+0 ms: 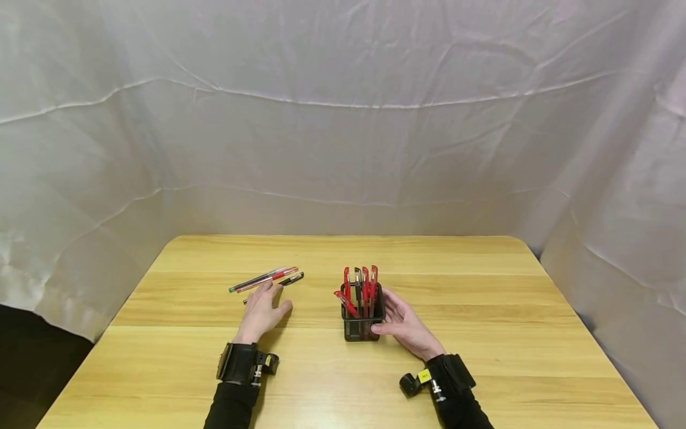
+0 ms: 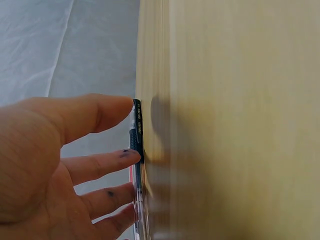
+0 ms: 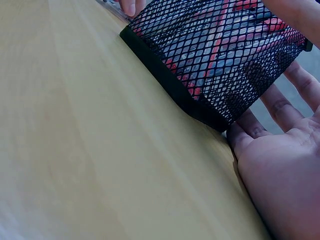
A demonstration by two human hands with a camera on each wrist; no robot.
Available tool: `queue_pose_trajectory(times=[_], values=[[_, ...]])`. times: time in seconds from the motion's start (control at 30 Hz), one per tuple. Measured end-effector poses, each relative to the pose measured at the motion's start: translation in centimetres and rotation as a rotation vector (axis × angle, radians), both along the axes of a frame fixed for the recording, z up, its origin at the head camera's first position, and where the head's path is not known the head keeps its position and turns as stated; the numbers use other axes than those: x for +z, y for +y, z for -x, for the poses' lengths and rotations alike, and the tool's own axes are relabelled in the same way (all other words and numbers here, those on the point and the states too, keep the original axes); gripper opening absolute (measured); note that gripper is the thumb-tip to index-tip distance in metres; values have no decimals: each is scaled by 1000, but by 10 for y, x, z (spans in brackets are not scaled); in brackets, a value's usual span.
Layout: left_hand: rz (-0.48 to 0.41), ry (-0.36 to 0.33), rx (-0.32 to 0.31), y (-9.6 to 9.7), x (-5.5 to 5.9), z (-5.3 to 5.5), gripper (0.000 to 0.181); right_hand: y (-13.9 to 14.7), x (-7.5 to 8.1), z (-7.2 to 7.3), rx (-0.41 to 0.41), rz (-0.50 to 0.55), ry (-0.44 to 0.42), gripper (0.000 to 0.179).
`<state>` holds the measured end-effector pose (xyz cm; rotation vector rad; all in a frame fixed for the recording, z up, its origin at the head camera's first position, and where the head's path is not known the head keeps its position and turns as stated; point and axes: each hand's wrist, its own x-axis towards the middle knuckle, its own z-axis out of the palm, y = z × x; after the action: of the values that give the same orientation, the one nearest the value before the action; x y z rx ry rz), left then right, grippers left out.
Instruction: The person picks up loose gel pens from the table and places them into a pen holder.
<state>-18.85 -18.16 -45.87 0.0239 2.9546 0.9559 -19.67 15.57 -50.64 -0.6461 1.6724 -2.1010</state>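
Note:
A black mesh pen holder (image 1: pixel 354 330) stands upright on the table with several red pens (image 1: pixel 373 286) and a black pen (image 1: pixel 358 280) in it. My right hand (image 1: pixel 405 329) grips its right side, thumb at the front and fingers around the back. In the right wrist view those fingers lie along the mesh (image 3: pixel 200 55). On the left, my left hand (image 1: pixel 259 313) reaches over a black-capped pen (image 1: pixel 292 279) lying on the table. Its fingers are extended and spread, fingertips right at the pen (image 2: pixel 139 120) in the left wrist view.
Beyond the left hand lie more pens, among them a red-capped one (image 1: pixel 284 273) and one with a green end (image 1: pixel 232 289). The wooden table (image 1: pixel 482 286) is enclosed by pale hanging cloth (image 1: pixel 343 149) at the back and sides.

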Motion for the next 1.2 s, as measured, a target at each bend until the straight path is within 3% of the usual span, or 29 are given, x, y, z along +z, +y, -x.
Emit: queue_pose_trajectory(times=[0.33,0.53,0.7,1.2], values=[[-52,25,8,-1,0,0,46,0,1,0,3,-2,5,95],[-118,73,83,-4,1,1,21,0,1,0,1,-2,1,96],[-121,54,144,-7,4,0,6,-1,1,0,2,5,9,96],[-121,22,170,-9,5,-4,27,-1,-2,1,3,0,5,93]])
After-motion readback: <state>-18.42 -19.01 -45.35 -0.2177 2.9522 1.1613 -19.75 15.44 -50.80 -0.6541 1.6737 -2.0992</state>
